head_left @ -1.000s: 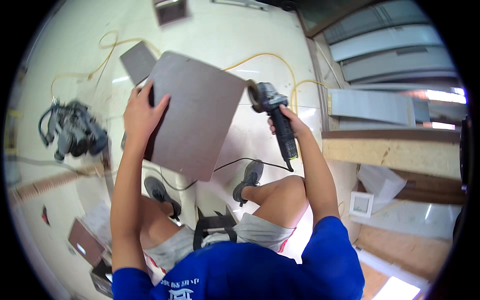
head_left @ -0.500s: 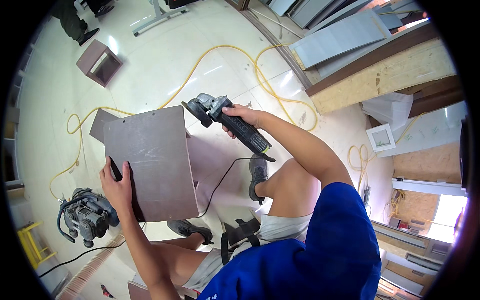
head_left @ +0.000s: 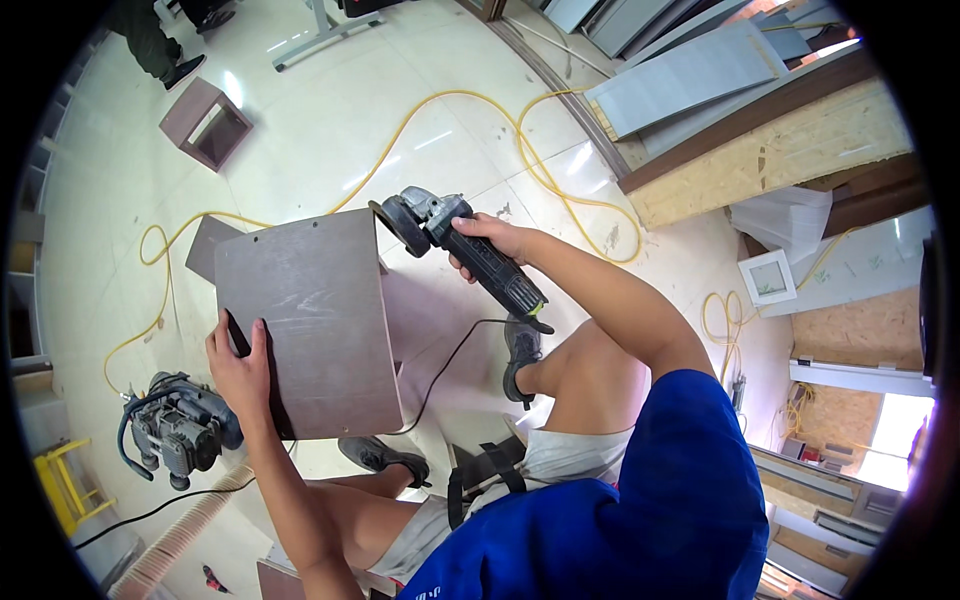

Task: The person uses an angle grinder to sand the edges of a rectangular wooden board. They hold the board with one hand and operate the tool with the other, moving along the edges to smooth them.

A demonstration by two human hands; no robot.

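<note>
The pale tiled floor (head_left: 330,110) fills the scene. A yellow cable (head_left: 420,125) loops across it on the far side. A brown rectangular panel (head_left: 305,320) is at centre left, raised above the floor, its near left edge under the left hand (head_left: 240,365). That hand is closed on the panel edge, thumb on the face, fingers hidden behind. A compressor-like machine (head_left: 178,428) sits near left on the floor. The right hand (head_left: 492,245) is wrapped fully round the body of an angle grinder (head_left: 455,245). Its disc is just beside the panel's far right corner; contact cannot be determined.
</note>
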